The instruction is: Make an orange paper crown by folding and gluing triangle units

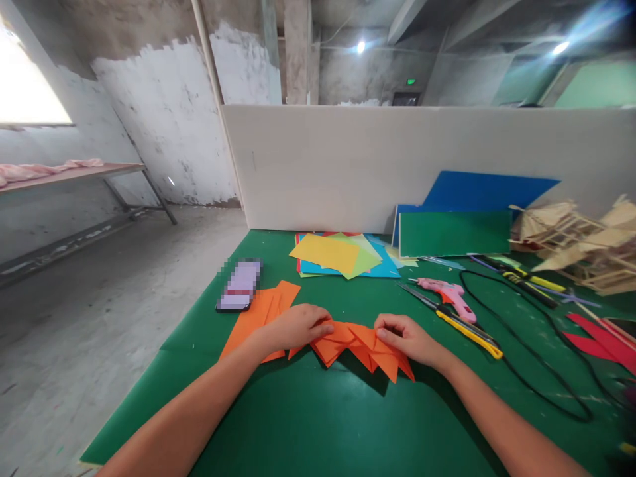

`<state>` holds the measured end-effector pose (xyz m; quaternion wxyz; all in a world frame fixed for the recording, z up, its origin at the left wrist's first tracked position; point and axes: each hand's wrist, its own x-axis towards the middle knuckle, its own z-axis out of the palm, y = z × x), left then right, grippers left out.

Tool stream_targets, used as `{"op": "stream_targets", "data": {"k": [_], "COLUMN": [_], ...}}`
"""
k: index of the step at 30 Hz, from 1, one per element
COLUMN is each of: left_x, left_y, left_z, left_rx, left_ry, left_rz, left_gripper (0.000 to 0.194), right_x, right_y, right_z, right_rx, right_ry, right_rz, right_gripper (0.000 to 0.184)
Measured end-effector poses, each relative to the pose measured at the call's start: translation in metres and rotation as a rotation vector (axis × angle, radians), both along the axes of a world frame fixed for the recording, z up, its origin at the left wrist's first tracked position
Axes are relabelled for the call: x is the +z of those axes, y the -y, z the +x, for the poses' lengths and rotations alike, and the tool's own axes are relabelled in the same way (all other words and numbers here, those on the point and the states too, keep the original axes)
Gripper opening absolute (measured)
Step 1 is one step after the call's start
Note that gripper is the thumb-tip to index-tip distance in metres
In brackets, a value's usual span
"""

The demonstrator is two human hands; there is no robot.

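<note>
A chain of folded orange paper (pixel 355 341) with pointed lower edges spans the gap between my hands, just above the green table. My left hand (pixel 301 326) pinches its left end between thumb and fingers. At the right end, my right hand (pixel 403 336) has thumb and fingers closed on the paper. Under and beside my left wrist lie loose orange paper sheets (pixel 253 318). Parts of the folds are covered by my fingers.
A phone (pixel 241 285) lies left, coloured paper (pixel 325 252) behind. To the right are a yellow-handled cutter (pixel 470 330), a pink glue gun (pixel 447 295) with black cord, red strips (pixel 601 338) and a wooden stick model (pixel 576 238). Blue and green boards (pixel 454 233) lean against a white partition (pixel 372 165).
</note>
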<state>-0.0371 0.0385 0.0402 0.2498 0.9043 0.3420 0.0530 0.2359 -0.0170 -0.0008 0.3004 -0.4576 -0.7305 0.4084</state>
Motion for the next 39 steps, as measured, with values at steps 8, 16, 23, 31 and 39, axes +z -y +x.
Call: {"op": "stream_targets", "data": {"k": [8,16,23,31,39], "left_x": [-0.003,-0.002,-0.001,0.000,-0.001], "left_y": [0.002,0.004,0.007,0.009,0.013], "left_z": [0.006,0.006,0.008,0.009,0.007], "left_rx": [0.010,-0.024,-0.055,-0.059,-0.073], "left_ry": [-0.049,-0.025,-0.009,0.020,0.014], "left_rz": [0.037,0.039,0.092,0.083,0.048], "left_gripper": [0.050,0.052,0.047,0.042,0.051], "right_x": [0.001,-0.003,-0.007,-0.006,-0.007], "right_y": [0.000,0.000,-0.002,0.000,0.000], "right_z": [-0.005,-0.008,-0.009,-0.012,-0.018], "right_rx": [0.034,-0.021,-0.065,-0.052,-0.102], "right_ry": [0.114,0.106,0.112,0.108,0.154], "right_rz": [0.071,0.053,0.071,0.062,0.101], "right_gripper": [0.028,0.025,0.033,0.024,0.020]}}
